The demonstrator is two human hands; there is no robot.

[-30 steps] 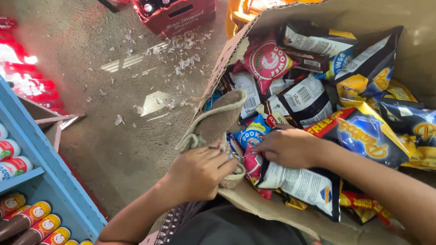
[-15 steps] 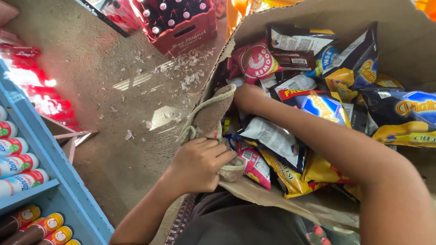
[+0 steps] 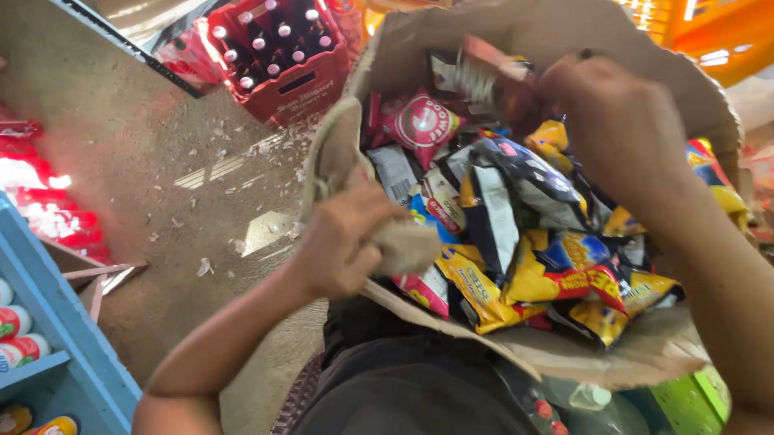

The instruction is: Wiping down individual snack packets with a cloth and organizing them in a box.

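Note:
A torn cardboard box (image 3: 651, 353) lies open in front of me, full of snack bags in yellow, blue, black and red. My left hand (image 3: 342, 242) clamps a beige cloth (image 3: 336, 150) against the box's near left edge. My right hand (image 3: 622, 123) is raised over the far side of the box. Its fingers are closed on a dark snack packet (image 3: 489, 78), which is blurred. A red round-logo bag (image 3: 419, 123) lies just below that packet. Yellow cheese-snack bags (image 3: 523, 284) are heaped at the near side.
A red crate of capped bottles (image 3: 281, 52) stands on the littered concrete floor (image 3: 188, 183) beyond the box. A blue shelf (image 3: 43, 316) with lying bottles is at my left. An orange crate (image 3: 734, 33) is at top right, a green basket (image 3: 692, 409) and plastic bottles (image 3: 570, 408) below the box.
My right hand came out of the box's left side and rose to the far side with a dark packet. My left hand kept its hold on the cloth and box edge.

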